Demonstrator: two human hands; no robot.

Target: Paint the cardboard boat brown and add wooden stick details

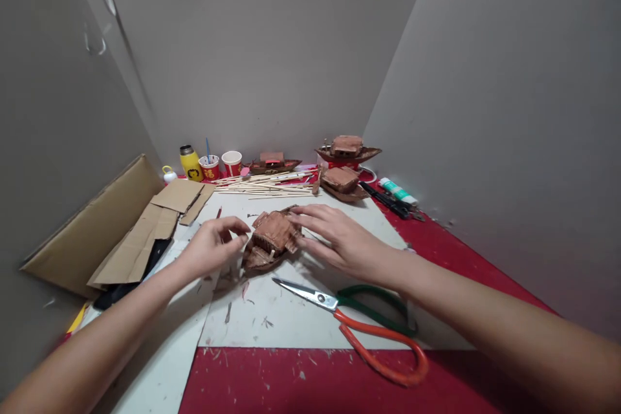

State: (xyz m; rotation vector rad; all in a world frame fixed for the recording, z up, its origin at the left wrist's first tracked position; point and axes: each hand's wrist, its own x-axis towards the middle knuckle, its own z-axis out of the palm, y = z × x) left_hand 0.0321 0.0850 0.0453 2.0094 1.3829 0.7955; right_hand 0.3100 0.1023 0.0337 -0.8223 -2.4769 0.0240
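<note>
A small brown model boat [269,240] with a cabin roof lies on a white board [301,320] in the middle of the red table [466,259]. My left hand [211,247] hovers at the boat's left end, fingers curled with thumb and forefinger close together, nothing visible between them. My right hand [334,236] reaches in from the right with fingers stretched out, its fingertips resting on the boat's right side and roof.
Scissors [361,323] with one orange and one green handle lie near my right forearm. Cardboard pieces [145,233] sit at the left. At the back stand thin wooden sticks [264,186], two more model boats [347,150], paper cups [231,162], a yellow bottle [191,163] and a glue tube [398,191].
</note>
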